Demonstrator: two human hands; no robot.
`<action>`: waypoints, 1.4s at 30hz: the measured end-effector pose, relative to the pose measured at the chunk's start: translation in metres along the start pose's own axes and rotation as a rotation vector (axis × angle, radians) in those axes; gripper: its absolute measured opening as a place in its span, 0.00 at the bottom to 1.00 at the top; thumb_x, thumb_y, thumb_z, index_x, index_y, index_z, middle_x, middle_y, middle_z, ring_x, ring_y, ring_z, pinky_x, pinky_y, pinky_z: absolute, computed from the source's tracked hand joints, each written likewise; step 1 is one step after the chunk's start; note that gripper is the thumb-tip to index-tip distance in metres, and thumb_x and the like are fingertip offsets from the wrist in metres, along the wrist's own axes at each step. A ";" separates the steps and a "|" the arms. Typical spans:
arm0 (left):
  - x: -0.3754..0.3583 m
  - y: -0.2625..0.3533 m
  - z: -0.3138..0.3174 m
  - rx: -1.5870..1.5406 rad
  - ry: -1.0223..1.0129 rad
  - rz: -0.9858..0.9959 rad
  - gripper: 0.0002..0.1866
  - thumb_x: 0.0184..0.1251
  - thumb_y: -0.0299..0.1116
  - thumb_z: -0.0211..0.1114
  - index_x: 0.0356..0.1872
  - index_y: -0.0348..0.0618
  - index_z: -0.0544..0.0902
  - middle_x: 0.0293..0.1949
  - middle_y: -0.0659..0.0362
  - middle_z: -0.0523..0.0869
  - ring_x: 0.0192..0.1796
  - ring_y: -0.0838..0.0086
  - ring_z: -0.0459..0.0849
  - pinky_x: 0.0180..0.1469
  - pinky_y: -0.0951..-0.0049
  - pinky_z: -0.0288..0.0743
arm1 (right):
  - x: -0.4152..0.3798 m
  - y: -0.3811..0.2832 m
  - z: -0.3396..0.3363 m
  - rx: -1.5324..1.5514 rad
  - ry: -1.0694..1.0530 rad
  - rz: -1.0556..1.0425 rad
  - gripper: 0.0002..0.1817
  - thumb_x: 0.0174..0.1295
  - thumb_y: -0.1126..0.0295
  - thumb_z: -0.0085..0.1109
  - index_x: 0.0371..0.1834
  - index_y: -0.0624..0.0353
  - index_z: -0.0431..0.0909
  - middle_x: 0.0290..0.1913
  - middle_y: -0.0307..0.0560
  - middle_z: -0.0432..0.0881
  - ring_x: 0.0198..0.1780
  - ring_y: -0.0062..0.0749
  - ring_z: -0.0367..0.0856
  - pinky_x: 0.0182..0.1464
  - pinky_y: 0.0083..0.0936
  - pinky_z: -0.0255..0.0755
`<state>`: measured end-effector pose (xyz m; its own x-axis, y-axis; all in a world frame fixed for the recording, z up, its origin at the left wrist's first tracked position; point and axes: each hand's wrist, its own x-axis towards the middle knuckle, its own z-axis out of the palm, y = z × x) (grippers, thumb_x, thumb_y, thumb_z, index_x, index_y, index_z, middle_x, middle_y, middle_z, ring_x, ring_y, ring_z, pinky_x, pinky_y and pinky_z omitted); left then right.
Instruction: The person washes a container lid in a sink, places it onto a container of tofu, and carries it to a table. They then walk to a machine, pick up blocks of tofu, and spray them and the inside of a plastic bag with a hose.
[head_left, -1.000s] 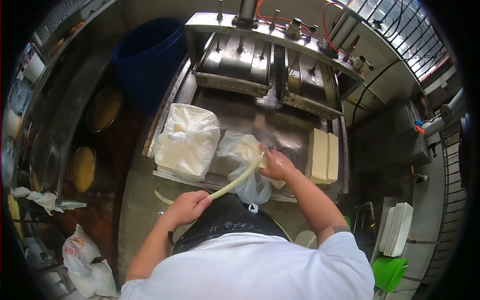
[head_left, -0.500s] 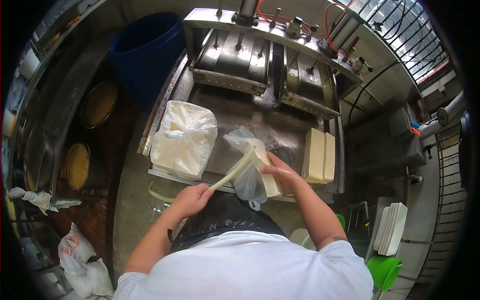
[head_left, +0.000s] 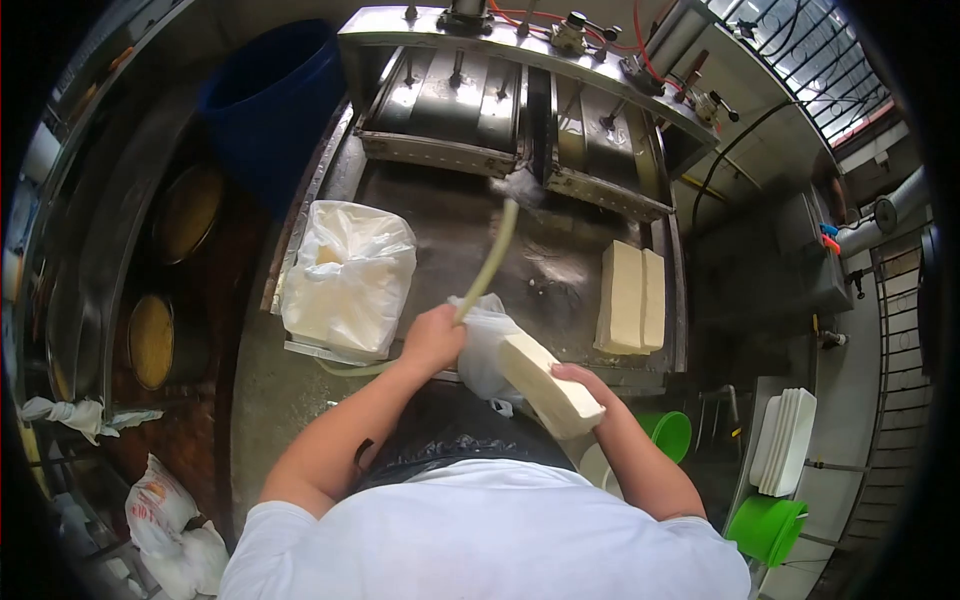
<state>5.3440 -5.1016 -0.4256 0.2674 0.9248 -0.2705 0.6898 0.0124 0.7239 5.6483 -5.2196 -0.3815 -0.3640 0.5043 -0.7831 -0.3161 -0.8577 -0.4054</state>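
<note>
My left hand (head_left: 433,340) is closed around a pale hose (head_left: 492,262), whose end points up over the metal table toward the presses, with water spraying there. A long cream block of tofu (head_left: 548,380) rests in my right hand (head_left: 585,385), tilted near my apron. A thin clear plastic bag (head_left: 483,350) hangs between my two hands, against the block's left end. To the left stands a filled white plastic bag (head_left: 350,285) on the table's corner. Two more tofu blocks (head_left: 630,298) lie side by side at the right.
Metal presses (head_left: 440,110) with perforated trays span the back of the metal table (head_left: 440,215). A blue barrel (head_left: 270,110) stands at the left, near pots (head_left: 152,342) with yellowish contents. Green buckets (head_left: 765,530) and stacked white trays (head_left: 780,440) are at the right.
My left hand has moved up and right, swinging the hose end away toward the presses. My right hand has brought the tofu block down and right, tilting it clear of the bag.
</note>
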 end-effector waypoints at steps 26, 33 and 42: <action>-0.116 0.003 -0.086 0.339 -0.308 -0.174 0.36 0.62 0.69 0.75 0.41 0.39 0.86 0.40 0.44 0.92 0.47 0.45 0.91 0.50 0.49 0.82 | 0.115 -0.074 -0.024 -1.300 0.767 -0.861 0.40 0.65 0.49 0.73 0.74 0.66 0.75 0.61 0.69 0.85 0.65 0.56 0.84 0.69 0.46 0.77; -0.117 0.010 -0.090 0.314 -0.274 -0.157 0.40 0.63 0.74 0.71 0.43 0.37 0.84 0.41 0.40 0.91 0.49 0.43 0.91 0.50 0.47 0.82 | 0.183 -0.113 0.082 -1.659 0.859 -0.411 0.48 0.73 0.47 0.61 0.91 0.47 0.50 0.86 0.63 0.55 0.84 0.68 0.58 0.77 0.66 0.62; -0.116 0.013 -0.094 0.205 -0.133 -0.233 0.44 0.73 0.76 0.57 0.51 0.35 0.84 0.45 0.36 0.90 0.53 0.40 0.89 0.55 0.47 0.80 | 0.193 -0.122 0.068 -1.666 0.711 -0.676 0.44 0.74 0.47 0.58 0.91 0.38 0.53 0.82 0.67 0.62 0.78 0.66 0.67 0.74 0.63 0.68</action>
<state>5.2589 -5.1729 -0.3253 0.1625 0.8482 -0.5042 0.8600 0.1288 0.4938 5.5574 -5.0109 -0.4507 -0.0542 0.9834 -0.1734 0.9499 -0.0028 -0.3126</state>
